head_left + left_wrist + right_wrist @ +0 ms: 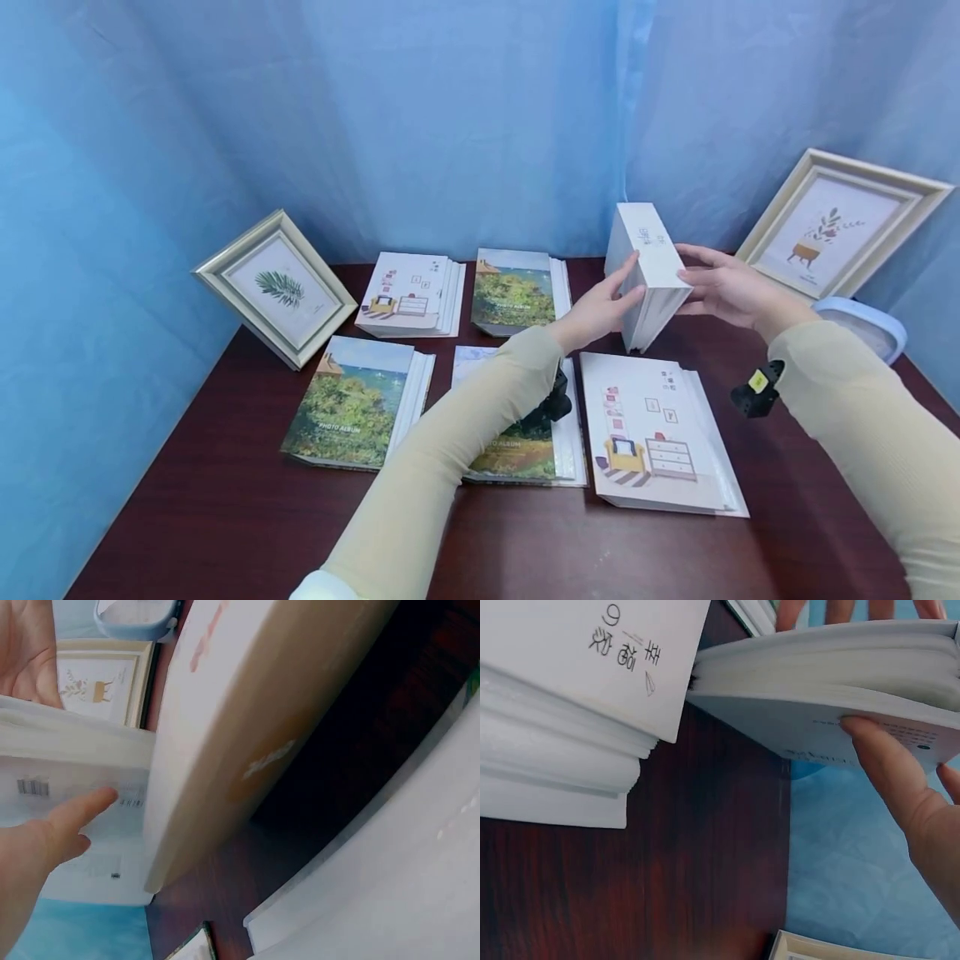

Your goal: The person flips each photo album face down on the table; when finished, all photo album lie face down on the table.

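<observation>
A thick white photo album (653,243) stands upright at the back right, its lettered spine on top. My left hand (600,310) touches its left side with extended fingers. From the opposite side my right hand (731,287) presses its fingers on the cover. In the left wrist view, my left hand (34,851) has a finger pointing across the album's (82,784) printed cover, near a barcode. In the right wrist view, my right hand (922,799) lays a digit on the printed cover of the album (780,724), with left-hand fingers beyond it.
Several albums lie on the dark table (225,533): a white one (652,433) in front of my hands, landscape ones (352,408) and a smaller white one (405,296). Framed pictures stand at left (281,287) and right (840,221). A blue-rimmed object (862,321) sits beside my right wrist.
</observation>
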{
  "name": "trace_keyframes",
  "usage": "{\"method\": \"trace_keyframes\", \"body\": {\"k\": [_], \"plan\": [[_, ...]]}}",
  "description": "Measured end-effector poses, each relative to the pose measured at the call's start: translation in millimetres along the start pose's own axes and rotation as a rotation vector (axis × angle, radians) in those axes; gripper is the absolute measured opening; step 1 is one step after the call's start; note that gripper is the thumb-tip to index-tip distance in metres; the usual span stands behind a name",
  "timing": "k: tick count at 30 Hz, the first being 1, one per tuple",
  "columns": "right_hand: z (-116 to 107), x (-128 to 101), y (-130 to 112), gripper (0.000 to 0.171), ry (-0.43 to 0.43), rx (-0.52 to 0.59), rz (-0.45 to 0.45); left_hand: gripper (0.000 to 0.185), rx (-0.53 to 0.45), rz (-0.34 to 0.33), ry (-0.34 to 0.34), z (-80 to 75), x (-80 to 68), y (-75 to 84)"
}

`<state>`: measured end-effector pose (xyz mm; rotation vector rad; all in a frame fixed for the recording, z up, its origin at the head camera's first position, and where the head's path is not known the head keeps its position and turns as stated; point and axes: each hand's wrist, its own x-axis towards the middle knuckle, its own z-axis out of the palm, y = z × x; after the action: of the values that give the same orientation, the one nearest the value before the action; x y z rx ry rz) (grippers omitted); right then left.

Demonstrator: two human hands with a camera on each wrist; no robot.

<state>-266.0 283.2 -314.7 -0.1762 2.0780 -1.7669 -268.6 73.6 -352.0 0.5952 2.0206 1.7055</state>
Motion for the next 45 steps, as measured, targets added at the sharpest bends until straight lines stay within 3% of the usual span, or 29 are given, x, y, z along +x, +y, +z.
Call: {"method": "trace_keyframes", "body": {"k": [6,12,23,28,32,40,45], "plan": [[-0.9,-1.8,2.9,0.073,-0.021,0.065,-0.01,0.06,0.062,-0.031,-0.01,0.0,2.1,-1.9],[0.2,-3.8,1.8,0.075,-0.008,0.045,0.02,0.062,0.168,-0.044,0.001,-2.3,0.1,-3.9],[5.2,-3.7,1.7,0.088,0.089,-0.127,0.083,0.064,0.322,-0.006,-0.018,-2.6,4.2,-16.7],[0.2,-4.3,4.5,0.09,0.115,-0.257,0.115,0.066,0.494,0.026,-0.049,-1.6,4.1,-21.3],[-4.9,-6.2,10.0,0.09,0.117,-0.28,0.147,0.064,0.621,0.047,-0.055,-2.6,3.5,-22.6],[-4.8,-1.9,26.5,0.09,0.109,-0.253,0.203,0.053,0.674,-0.091,-0.037,-8.3,-1.4,-24.2],[-6.5,3.5,35.7,0.084,0.145,-0.208,0.221,0.049,0.701,-0.136,-0.053,-12.5,-2.2,-24.8]]}}
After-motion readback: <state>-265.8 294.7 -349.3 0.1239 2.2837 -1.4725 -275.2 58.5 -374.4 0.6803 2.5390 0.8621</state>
